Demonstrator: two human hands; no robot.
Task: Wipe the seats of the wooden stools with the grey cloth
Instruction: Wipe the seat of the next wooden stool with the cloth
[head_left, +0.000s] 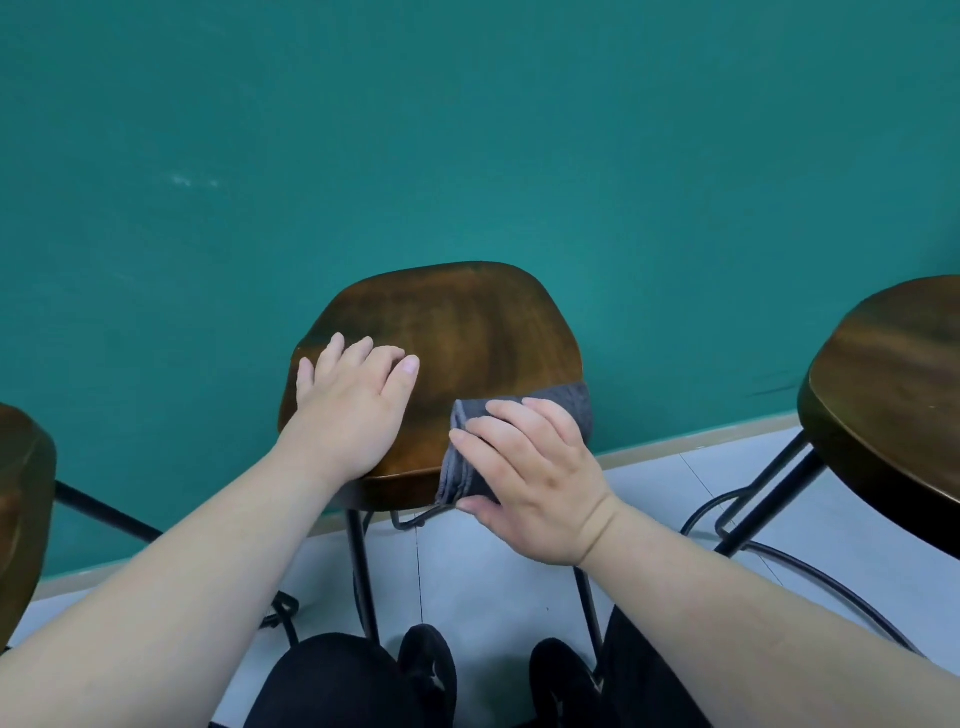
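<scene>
1. A stool seat (21, 499) is showing partly at the frame's left edge.
2. The left hand (348, 410) is lying flat, fingers spread, on the middle stool's wooden seat (467, 332) at centre frame.
3. The right hand (535, 478) is pressing the folded grey cloth (566, 402) on that seat's lower-right edge, fingers spread, thumb underneath.
4. Another stool's seat (893, 374) is standing at the right.

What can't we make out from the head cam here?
- Left stool: the frame's left edge cuts it off, only a sliver of seat shows.
- Right stool: the right edge cuts its seat.
- Grey cloth: the right hand covers most of it, so its full extent is hidden.
- Middle stool: seat under the left hand and cloth is hidden; whether it is wiped clean cannot be told.
</scene>
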